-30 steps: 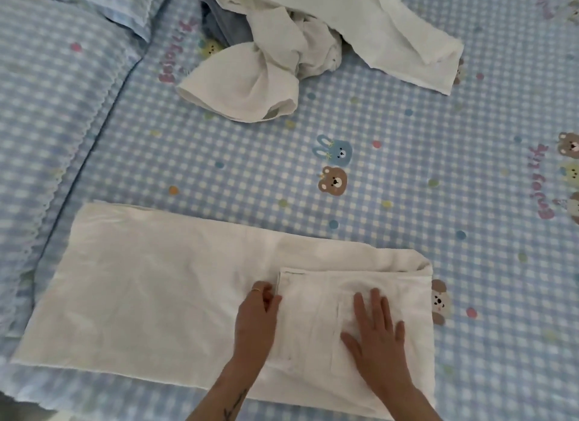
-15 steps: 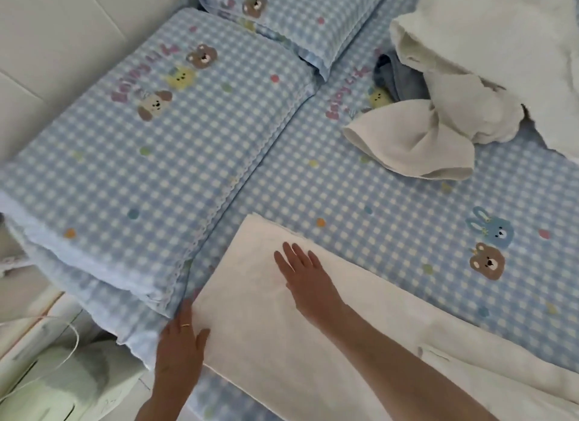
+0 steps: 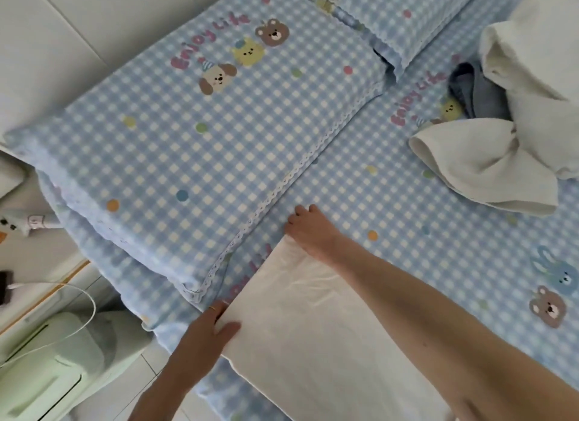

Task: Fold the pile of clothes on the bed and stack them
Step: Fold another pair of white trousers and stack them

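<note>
A cream pair of trousers lies flat along the near edge of the bed. My left hand pinches its near left corner, thumb on top of the cloth. My right hand grips the far left corner, fingers curled at the hem. The pile of unfolded clothes sits at the far right: cream and white garments over a grey-blue one.
A blue checked pillow lies left of the trousers, a second pillow behind it. The checked bed sheet stretches between trousers and pile. A pale green appliance and a white cable stand on the floor at lower left.
Both hands left the folded right end and travelled to the left end of the trousers. My right hand went from lying flat to gripping the far corner; the left now pinches the near one.
</note>
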`<action>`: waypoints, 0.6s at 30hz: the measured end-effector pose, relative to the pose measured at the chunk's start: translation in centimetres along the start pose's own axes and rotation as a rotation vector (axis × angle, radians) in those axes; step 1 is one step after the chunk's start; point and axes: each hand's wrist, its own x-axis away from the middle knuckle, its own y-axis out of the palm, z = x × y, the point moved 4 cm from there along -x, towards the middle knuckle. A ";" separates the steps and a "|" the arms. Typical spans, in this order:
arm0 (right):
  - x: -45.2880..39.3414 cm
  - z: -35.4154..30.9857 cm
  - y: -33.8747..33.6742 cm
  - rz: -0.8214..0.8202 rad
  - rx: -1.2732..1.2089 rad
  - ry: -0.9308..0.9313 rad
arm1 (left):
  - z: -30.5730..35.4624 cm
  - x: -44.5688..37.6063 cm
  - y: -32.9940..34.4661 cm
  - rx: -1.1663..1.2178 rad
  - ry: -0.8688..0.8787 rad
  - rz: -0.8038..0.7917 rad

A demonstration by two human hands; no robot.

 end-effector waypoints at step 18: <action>44.3 9.9 8.0 0.275 -0.332 0.408 | 12.8 18.6 33.3 -0.139 -0.109 -0.765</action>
